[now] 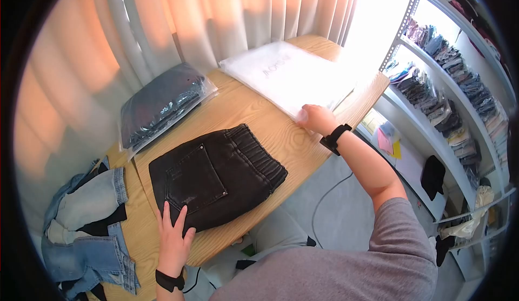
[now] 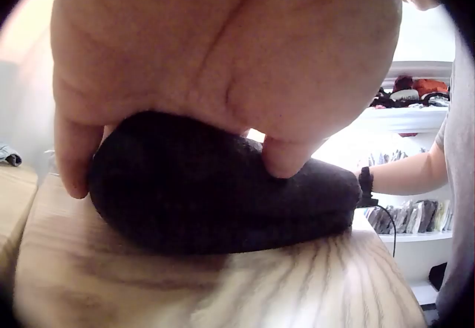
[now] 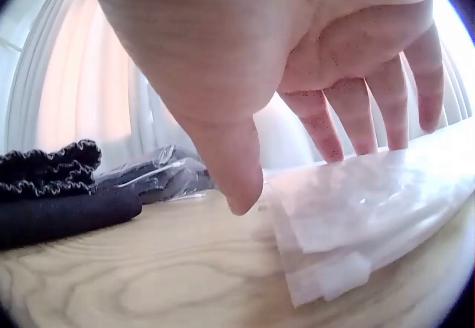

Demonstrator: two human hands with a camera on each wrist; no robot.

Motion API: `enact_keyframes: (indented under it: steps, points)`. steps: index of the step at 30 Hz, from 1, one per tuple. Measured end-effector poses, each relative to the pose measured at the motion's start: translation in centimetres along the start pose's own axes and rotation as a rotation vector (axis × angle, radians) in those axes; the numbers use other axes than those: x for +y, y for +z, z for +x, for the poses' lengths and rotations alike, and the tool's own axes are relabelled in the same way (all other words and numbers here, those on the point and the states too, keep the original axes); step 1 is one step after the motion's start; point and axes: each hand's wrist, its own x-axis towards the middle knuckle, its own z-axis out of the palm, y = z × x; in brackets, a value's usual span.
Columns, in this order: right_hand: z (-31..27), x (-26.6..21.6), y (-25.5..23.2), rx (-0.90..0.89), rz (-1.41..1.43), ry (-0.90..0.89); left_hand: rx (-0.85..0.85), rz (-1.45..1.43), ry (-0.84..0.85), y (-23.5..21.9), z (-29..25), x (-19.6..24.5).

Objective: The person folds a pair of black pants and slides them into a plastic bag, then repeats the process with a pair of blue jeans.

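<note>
Folded black jeans (image 1: 216,176) with a gathered elastic waistband lie on the wooden table, back pocket up. My left hand (image 1: 174,236) rests on their lower left end with its fingers spread. The left wrist view has the rounded fold of the jeans (image 2: 223,194) under the palm, a fingertip on either side. Out to the right, my right hand (image 1: 319,118) is at the near corner of a pile of white, translucent plastic bags (image 1: 292,79) with printed letters. Seen from the right wrist, its fingers (image 3: 386,109) reach over the bags (image 3: 349,209), the thumb apart from them.
A clear bag with dark folded clothing (image 1: 165,103) sits by the curtain (image 1: 216,14). Blue denim clothes (image 1: 89,230) are heaped at the left. Shelves (image 1: 454,84) full of bagged garments stand on the right, beyond the table edge. A cable (image 1: 319,209) runs across the floor.
</note>
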Motion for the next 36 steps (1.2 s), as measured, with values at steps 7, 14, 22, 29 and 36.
enact_keyframes:
  steps: [7,14,22,29,36]
  points:
    - [0.0,-1.2,-0.4,-0.043,-0.012,0.009,0.005,-0.005,0.001,0.0,-0.1,0.0]
    - [0.8,-0.8,0.1,0.067,-0.054,0.022,0.015,-0.002,-0.006,0.1,-0.2,-0.1]
    - [3.3,1.1,0.2,0.356,0.268,0.147,0.008,-0.003,-0.006,0.1,-0.1,-0.2]
    - [5.5,3.3,-1.9,0.253,1.114,0.283,0.017,-0.034,0.007,0.4,-0.2,-0.4]
    - [7.1,5.3,-0.7,0.165,1.071,0.299,0.017,-0.027,-0.004,0.4,-0.2,-0.4]
